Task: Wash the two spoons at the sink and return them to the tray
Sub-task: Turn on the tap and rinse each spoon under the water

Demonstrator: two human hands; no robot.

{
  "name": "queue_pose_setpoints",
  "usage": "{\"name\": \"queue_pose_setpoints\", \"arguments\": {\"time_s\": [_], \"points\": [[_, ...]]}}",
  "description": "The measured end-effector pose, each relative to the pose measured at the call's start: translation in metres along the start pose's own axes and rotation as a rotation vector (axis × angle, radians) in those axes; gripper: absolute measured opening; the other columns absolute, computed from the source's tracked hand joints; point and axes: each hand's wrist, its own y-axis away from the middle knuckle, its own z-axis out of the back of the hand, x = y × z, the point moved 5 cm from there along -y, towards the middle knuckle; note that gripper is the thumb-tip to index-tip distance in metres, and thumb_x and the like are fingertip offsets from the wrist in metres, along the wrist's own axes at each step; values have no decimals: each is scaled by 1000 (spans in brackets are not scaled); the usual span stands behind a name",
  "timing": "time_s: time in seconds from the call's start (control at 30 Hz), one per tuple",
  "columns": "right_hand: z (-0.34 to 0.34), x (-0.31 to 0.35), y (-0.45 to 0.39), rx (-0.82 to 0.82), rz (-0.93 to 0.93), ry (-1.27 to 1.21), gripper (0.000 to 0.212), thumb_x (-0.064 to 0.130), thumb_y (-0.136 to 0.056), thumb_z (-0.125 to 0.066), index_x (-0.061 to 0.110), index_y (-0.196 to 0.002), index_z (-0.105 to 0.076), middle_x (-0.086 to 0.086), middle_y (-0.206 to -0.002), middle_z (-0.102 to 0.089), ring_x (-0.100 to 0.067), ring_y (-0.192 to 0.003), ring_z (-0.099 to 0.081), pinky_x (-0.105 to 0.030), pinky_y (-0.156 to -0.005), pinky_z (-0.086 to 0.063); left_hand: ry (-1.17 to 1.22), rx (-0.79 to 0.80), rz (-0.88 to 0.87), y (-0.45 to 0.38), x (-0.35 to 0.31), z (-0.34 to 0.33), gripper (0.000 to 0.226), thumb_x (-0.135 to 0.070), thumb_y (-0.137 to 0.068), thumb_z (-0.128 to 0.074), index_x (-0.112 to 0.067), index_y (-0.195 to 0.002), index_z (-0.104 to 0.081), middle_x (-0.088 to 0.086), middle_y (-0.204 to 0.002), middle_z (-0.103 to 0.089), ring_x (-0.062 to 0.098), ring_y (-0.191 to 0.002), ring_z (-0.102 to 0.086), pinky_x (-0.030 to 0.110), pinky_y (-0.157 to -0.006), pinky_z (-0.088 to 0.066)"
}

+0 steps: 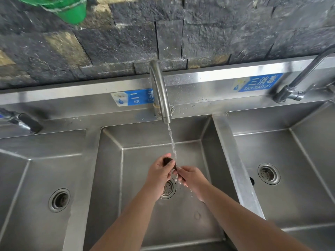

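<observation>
Spoon (170, 163): dark, held between both hands under the tap (160, 91) stream, over the middle sink (112, 178). Left hand (159, 176) pinches one end; right hand (190, 178) closes on the other. Second spoon, tray: unseen.

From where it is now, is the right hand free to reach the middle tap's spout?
Probably yes. The right hand is low in the middle basin, under the water, with open space up to the spout. However, its grip seems busy with a dark object shared with the left hand.
</observation>
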Motion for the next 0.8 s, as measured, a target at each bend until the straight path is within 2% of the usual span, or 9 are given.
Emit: {"name": "queue_pose_setpoints", "arguments": {"time_s": [0.07,0.17,0.23,0.3,0.4,0.5,0.6,0.73,0.8], "points": [[3,1,0,-61,36,42,26,25,-95,-55,21,-76,-71,5,-59,-55,-12,-51,-41,-17,-43,-32,-54,-17,-14,0,-6,-1,34,-8,-88,-64,-17,-121,-60,-1,-69,-58,12,-59,-48,23,-57,-39],[12,6,-3,-137,124,162,19,28,-92,-59,31,-77,-71,9,-61,-58,-11,-53,-43,-21,-45,-33,-129,4,-53,1,-14,-5,44,-2,-87,-60,-4,-130,-54,-3,-71,-55,11,-59,-44,19,-51,-38],[17,9,-5,-159,194,236,18,28,-92,-60,35,-78,-69,10,-61,-58,-6,-48,-43,-19,-44,-33,-154,14,-60,3,-18,-5,53,-3,-82,-59,-11,-134,-54,-4,-78,-60,12,-65,-48,21,-57,-42],[22,12,-5,-201,251,307,18,26,-91,-60,38,-81,-69,11,-58,-57,-2,-46,-43,-16,-45,-35,-208,43,-81,5,-21,-4,60,-10,-74,-62,-19,-134,-56,-4,-90,-66,7,-73,-56,25,-69,-48],[30,15,-1,-253,323,413,15,26,-90,-60,31,-95,-74,17,-67,-61,3,-58,-53,-11,-56,-39,-290,112,-128,5,-26,-4,63,-16,-72,-67,-25,-133,-56,-7,-104,-72,2,-84,-64,28,-83,-51],[40,17,5,-280,367,474,16,25,-90,-61,26,-101,-73,17,-83,-64,-4,-79,-60,-9,-67,-41,-333,171,-147,5,-29,-10,63,-16,-74,-67,-24,-134,-54,-7,-110,-73,3,-95,-66,33,-95,-51],[54,14,10,-288,371,552,16,27,-88,-63,29,-101,-71,17,-80,-63,-3,-76,-58,-7,-64,-39,-269,173,-163,10,-33,-12,63,-11,-75,-65,-19,-137,-52,-4,-111,-72,8,-94,-67,33,-92,-52],[69,7,11,-284,324,652,12,31,-87,-60,29,-95,-69,15,-78,-60,-9,-79,-56,-18,-65,-41,-225,110,-224,18,-51,4,58,-13,-74,-67,-27,-130,-56,-2,-112,-72,9,-98,-67,33,-93,-51],[65,10,9,-276,343,649,13,31,-86,-61,29,-96,-70,18,-75,-57,-6,-79,-54,-17,-66,-40,-219,78,-266,23,-60,19,53,-7,-79,-68,-29,-126,-58,-3,-112,-73,9,-101,-67,29,-90,-54]]}}
